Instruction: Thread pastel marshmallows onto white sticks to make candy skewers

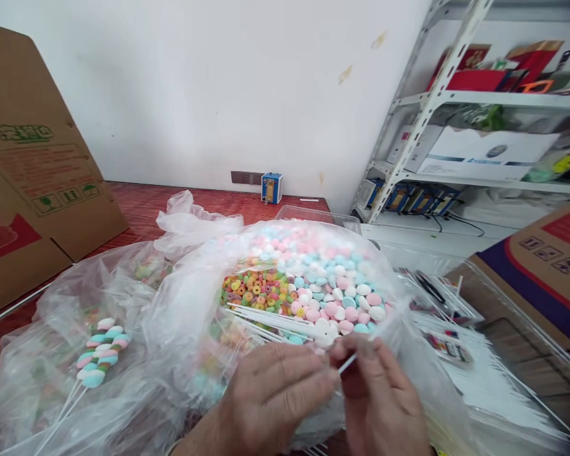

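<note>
In front of me, a big clear plastic bag lies open around pink, white and blue marshmallows, colourful ring-shaped gummies and a bunch of thin white sticks. My left hand is closed, fingers together, around the lower part of a white stick. Close beside it, my right hand pinches the same stick near its upper part. The fingers hide whatever may be on the stick's end. Two finished-looking candy skewers of stacked marshmallows and gummies rest on plastic at the left.
A tall cardboard box stands at the left, another box at the right. Behind are a small blue device by the wall and a white metal shelf with boxes. White sticks and packets lie at the right.
</note>
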{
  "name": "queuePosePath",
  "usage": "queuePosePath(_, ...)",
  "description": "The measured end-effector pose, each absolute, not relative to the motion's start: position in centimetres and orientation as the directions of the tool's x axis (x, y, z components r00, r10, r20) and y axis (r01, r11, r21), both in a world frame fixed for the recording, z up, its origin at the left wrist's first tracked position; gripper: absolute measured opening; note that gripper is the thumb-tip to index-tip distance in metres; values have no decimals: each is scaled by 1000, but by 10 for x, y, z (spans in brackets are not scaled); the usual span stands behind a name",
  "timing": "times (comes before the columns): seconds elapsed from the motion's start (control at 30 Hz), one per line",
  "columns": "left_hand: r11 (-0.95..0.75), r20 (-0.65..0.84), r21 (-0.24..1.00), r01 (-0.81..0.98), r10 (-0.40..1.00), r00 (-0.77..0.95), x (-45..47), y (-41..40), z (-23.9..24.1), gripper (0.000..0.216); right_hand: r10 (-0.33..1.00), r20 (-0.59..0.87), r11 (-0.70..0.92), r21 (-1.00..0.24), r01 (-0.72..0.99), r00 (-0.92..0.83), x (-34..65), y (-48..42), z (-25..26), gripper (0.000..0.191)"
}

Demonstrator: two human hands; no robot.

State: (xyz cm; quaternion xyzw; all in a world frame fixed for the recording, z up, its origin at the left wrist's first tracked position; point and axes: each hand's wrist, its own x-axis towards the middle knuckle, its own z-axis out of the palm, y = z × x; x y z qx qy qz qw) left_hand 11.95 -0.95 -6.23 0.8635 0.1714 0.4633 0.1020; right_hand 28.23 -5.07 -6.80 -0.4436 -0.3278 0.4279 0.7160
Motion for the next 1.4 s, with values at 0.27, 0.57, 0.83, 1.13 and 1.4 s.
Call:
queuePosePath(0.27,-715,467,412,565,698,543,161,56,-61,16,813,403,65,-781,621,422,337,-45,-65,23)
queuePosePath(0.57,-669,348,442,597,742,573,180,70,-70,15,915,377,-95,-139,986,141,319,5,-62,24)
queuePosePath(0.83,-83,59,995,47,923,381,164,64,-58,24,863,436,-97,-352,931,255,321,14,-68,16)
queuePosePath(1.13,215,-95,965,-152,823,560,164,46,-57,31,939,254,114,-867,484,234,315,1,-61,29)
queuePosePath(1.4,127,-33,976,-177,890,454,163,48,-64,32,965,224,145,-889,434,135,319,-5,-65,29)
